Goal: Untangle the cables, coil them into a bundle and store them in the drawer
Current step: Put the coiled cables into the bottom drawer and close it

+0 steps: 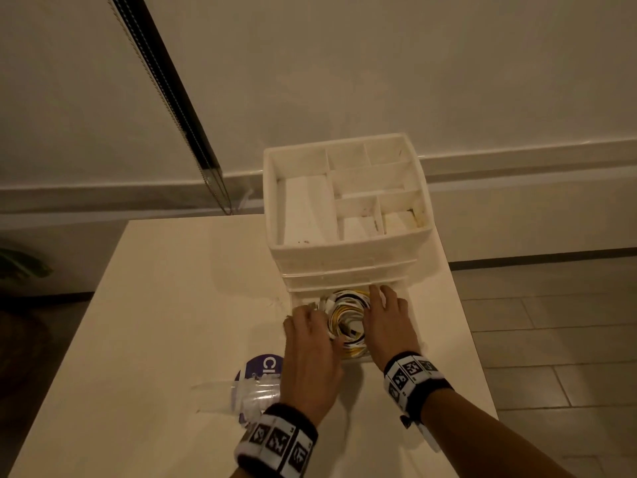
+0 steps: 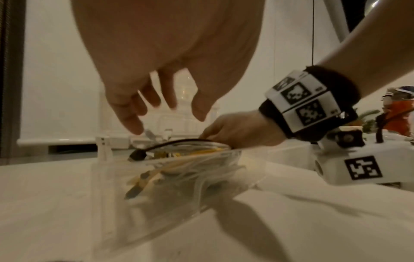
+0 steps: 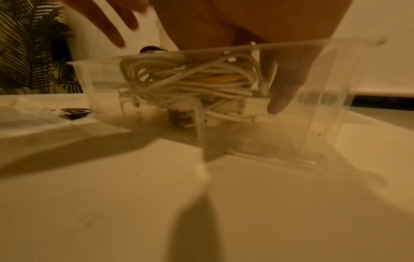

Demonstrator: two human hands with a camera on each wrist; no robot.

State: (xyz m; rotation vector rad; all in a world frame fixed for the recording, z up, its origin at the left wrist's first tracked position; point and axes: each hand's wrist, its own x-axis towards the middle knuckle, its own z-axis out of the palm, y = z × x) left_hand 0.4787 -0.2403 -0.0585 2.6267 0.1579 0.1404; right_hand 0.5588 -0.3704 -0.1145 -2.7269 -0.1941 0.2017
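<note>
Cables (image 1: 348,315), white, yellow and one black strand, sit coiled as a bundle inside the clear drawer (image 1: 412,307), which is pulled out at the bottom of the white organizer (image 1: 344,250). Left grip (image 1: 312,353) is right over the near-left part of the bundle, fingers spread and loose above the coil, nothing clutched; in the left wrist view the fingertips (image 2: 132,122) hang just above the drawer's rim, apart from each other. Right grip (image 1: 387,320) lies along the right side of the coil, fingers extended down into the drawer beside the loops; the right wrist view shows one finger (image 3: 282,95) reaching down inside the clear wall, just beside the white strands, straight rather than wrapped around them. A black plug (image 2: 137,155) pokes up at the drawer's rim, below the left fingertips. Beyond both grips the organizer's top tray shows its dividers. Near the left wrist, on the pale surface (image 1: 165,305), lies a crumpled clear plastic bag (image 1: 248,395) with a purple label. Both wrists carry black bands with square coded markers (image 1: 275,439)
</note>
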